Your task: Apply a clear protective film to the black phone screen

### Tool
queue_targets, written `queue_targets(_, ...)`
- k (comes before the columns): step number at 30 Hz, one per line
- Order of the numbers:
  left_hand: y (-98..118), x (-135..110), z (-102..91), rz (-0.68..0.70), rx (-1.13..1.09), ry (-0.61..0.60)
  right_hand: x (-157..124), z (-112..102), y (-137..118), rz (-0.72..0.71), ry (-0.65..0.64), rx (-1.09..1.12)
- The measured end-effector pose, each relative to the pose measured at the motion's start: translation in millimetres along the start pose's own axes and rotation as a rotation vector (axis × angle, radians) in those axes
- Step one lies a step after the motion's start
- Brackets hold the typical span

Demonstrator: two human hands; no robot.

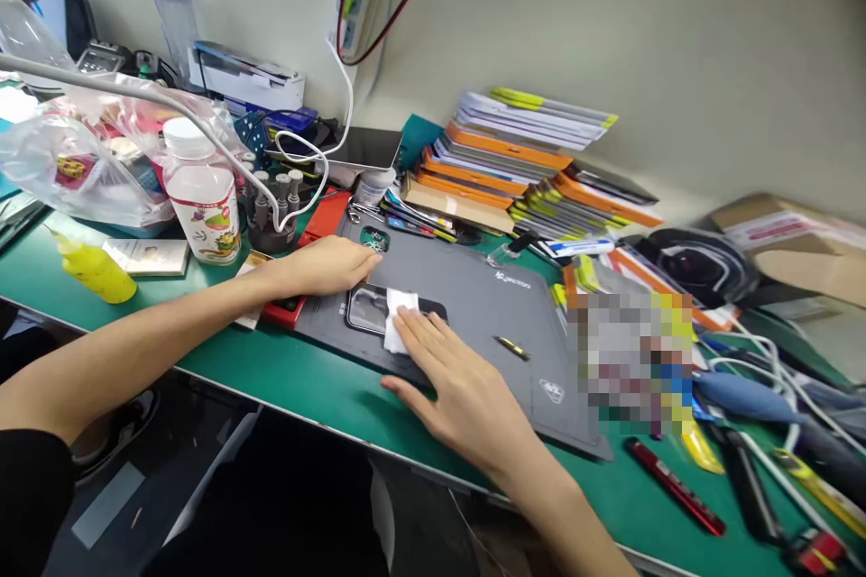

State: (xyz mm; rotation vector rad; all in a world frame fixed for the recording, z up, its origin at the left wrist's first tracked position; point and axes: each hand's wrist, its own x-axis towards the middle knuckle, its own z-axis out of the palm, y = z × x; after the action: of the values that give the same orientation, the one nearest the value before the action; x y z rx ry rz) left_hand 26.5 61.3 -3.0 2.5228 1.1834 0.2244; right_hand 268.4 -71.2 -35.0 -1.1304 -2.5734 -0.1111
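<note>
On the mat (474, 288), my left hand (338, 265) curls by the smartphone's (367, 310) ten o'clock, hold unclear; my flat-open right hand (464, 370) should press the wipe (395, 338) evenly.

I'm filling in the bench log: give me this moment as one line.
right hand: flat on white wipe over phone | left hand: at phone's left end | phone: on grey mat

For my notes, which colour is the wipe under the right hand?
The wipe is white, best seen in the head view.
</note>
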Motion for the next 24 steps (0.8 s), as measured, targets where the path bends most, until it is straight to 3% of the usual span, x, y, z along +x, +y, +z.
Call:
queue_targets(5, -2.0, 1.5, -0.2, -0.001, 0.042, 0.029, 43.6, 8.9, 2.5, 0.03, -0.06, 0.028)
queue_targets(11, -1.8, 1.0, 3.8, 0.002, 0.016, 0.039, 15.7, 4.7, 3.8, -0.02, 0.027, -0.039)
queue_targets(18, -0.7, 0.1, 4.2, 0.009, 0.045, 0.036, 39.0, 8.8, 3.3, -0.067, 0.025, -0.101)
queue_targets(24, 3.1, -1.5, 1.7, 0.017, 0.09, 0.009, 20.5, 3.2, 6.7, -0.142, 0.095, -0.136)
